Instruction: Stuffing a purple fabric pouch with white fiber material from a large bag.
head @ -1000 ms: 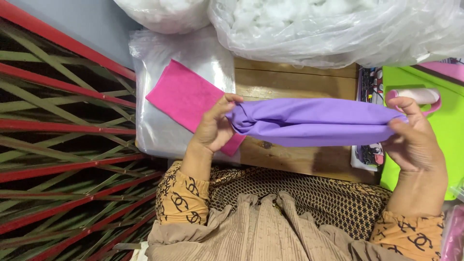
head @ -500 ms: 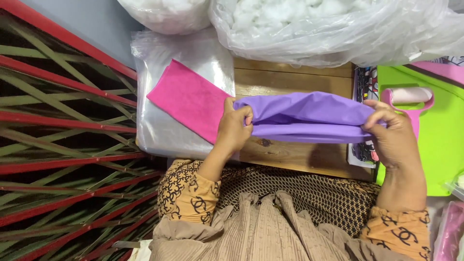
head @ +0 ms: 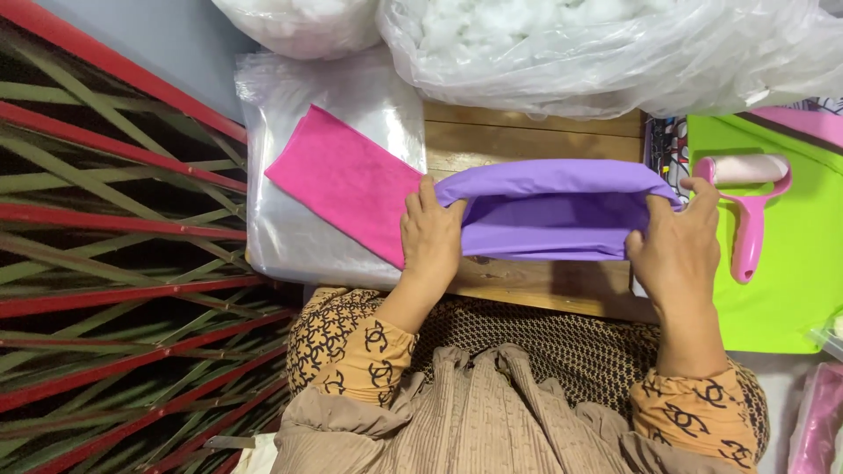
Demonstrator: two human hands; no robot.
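Purple fabric (head: 553,215) is being held over the wooden tabletop (head: 527,140), stretched sideways between the person's two hands, its upper edge folding over in a rounded lip. The left hand (head: 430,237) is gripping the left end, fingers curled closed over the cloth edge, thumb hidden behind it. The right hand (head: 676,250) is clamping the right end, fingers closed on the fabric with the fingertips rising above the fold.

Just left of the left hand, a pink felt sheet (head: 347,184) is lying tilted on a flat clear plastic packet (head: 299,237); its lower corner is running under the left hand. The packet's left edge is hanging at the table's border, beside a red and green lattice (head: 114,219).

Behind the fabric, a strip of bare wood is showing, then two clear bags of white stuffing (head: 606,44) are crowding the far edge. Below the fabric, another narrow band of bare wood is lying between cloth and the person's patterned clothing.

Right of the right hand, a green mat (head: 790,290) is carrying a pink-handled lint roller (head: 746,202), sitting near the fingertips but apart from them. A patterned cloth (head: 663,140) is peeking out between mat and wood.
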